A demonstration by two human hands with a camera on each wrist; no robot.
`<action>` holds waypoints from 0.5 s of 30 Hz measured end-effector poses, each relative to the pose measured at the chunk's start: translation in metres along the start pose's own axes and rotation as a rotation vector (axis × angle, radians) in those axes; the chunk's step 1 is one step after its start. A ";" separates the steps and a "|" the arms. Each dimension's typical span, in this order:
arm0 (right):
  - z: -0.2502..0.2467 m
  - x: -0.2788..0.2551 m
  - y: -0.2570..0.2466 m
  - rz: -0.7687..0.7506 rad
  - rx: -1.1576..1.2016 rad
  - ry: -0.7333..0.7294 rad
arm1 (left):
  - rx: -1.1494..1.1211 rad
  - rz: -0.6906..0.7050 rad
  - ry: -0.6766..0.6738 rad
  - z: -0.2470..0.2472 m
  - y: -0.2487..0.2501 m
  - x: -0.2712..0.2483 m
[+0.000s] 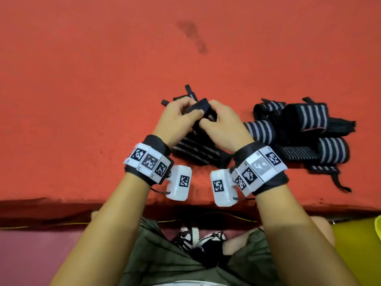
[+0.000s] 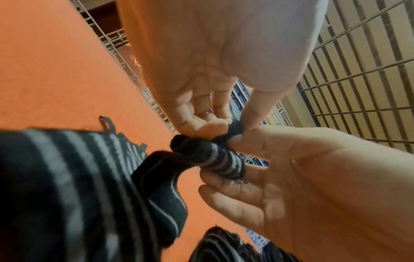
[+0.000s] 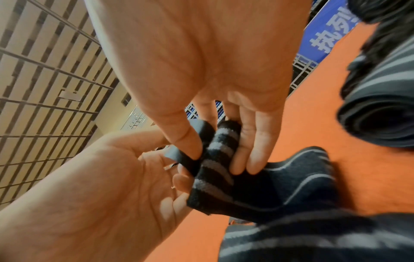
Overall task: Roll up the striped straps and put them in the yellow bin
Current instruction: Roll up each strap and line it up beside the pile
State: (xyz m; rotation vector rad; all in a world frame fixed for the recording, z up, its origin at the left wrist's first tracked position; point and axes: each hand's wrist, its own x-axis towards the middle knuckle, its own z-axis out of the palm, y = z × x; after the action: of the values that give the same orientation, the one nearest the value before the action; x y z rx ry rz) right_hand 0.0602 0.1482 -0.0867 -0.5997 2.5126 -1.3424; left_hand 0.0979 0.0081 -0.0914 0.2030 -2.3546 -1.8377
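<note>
Both hands hold one black strap with grey stripes (image 1: 199,109) above the red mat (image 1: 103,79). Its end is wound into a small tight roll (image 2: 215,159) (image 3: 216,159). My left hand (image 1: 179,118) (image 2: 215,124) pinches one end of the roll between thumb and fingers. My right hand (image 1: 218,124) (image 3: 217,161) pinches the other end, thumb on top and fingers beneath. The unrolled tail (image 1: 195,151) trails down onto the mat toward me. A corner of the yellow bin (image 1: 358,250) shows at the lower right, below the mat's edge.
A heap of several more striped straps (image 1: 309,124) lies on the mat just right of my hands, some loosely curled. Another strap's thin loops (image 1: 188,91) stick out behind my fingers. The mat's near edge (image 1: 61,201) runs above my knees. Metal racks (image 2: 358,70) stand beyond.
</note>
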 end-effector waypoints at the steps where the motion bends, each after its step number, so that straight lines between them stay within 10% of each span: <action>1: -0.001 -0.006 0.007 0.002 0.008 0.013 | -0.005 0.001 0.003 0.005 -0.004 -0.004; 15: -0.014 -0.014 0.033 0.015 0.137 0.285 | 0.532 -0.181 -0.249 0.015 -0.044 0.007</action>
State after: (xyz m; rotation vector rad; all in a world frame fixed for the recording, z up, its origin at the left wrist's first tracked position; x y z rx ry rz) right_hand 0.0590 0.1814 -0.1067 -0.3835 2.6025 -1.6838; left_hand 0.0891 0.0108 -0.1373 0.2634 -3.0550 -1.3176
